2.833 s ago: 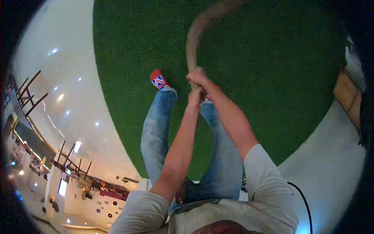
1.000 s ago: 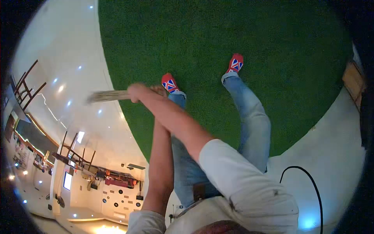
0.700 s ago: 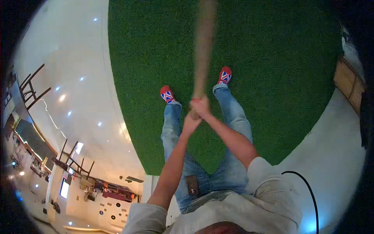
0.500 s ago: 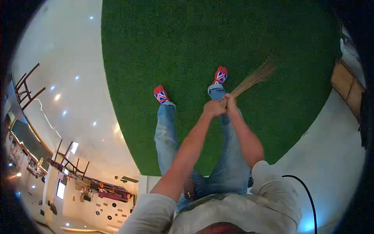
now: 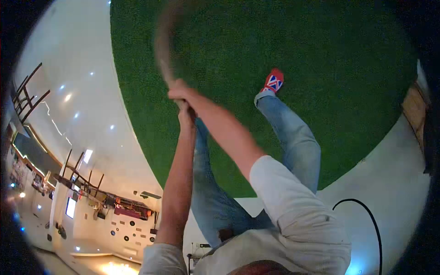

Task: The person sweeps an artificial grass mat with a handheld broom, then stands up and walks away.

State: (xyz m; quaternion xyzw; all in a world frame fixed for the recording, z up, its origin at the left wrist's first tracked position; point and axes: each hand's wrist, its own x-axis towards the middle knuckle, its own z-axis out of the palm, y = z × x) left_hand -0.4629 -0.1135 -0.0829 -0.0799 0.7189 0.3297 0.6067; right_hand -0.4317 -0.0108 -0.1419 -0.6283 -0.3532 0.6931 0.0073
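Observation:
A stick broom (image 5: 165, 48), smeared by motion, extends up and away from my hands over the green carpet (image 5: 339, 119). Closed round its handle, my right hand (image 5: 180, 90) is the farther one from my body. My left hand (image 5: 185, 114) grips the handle end just below, close against the right. Both arms reach toward the left side of the carpet. My sock with a red, white and blue pattern (image 5: 274, 81) shows on the carpet; the other foot is hidden behind my hands.
Pale floor (image 5: 78, 105) borders the carpet on the left. Wooden stools (image 5: 30, 98) and a dark rack of things (image 5: 130, 208) stand at the left. A wooden box (image 5: 415, 110) is at the right edge, and a black cable (image 5: 373, 220) curves at lower right.
Both hands have swung from the right to the left with the broom, which pointed up-right half a second ago and now blurs upward. The view has shifted, and the left foot is now covered.

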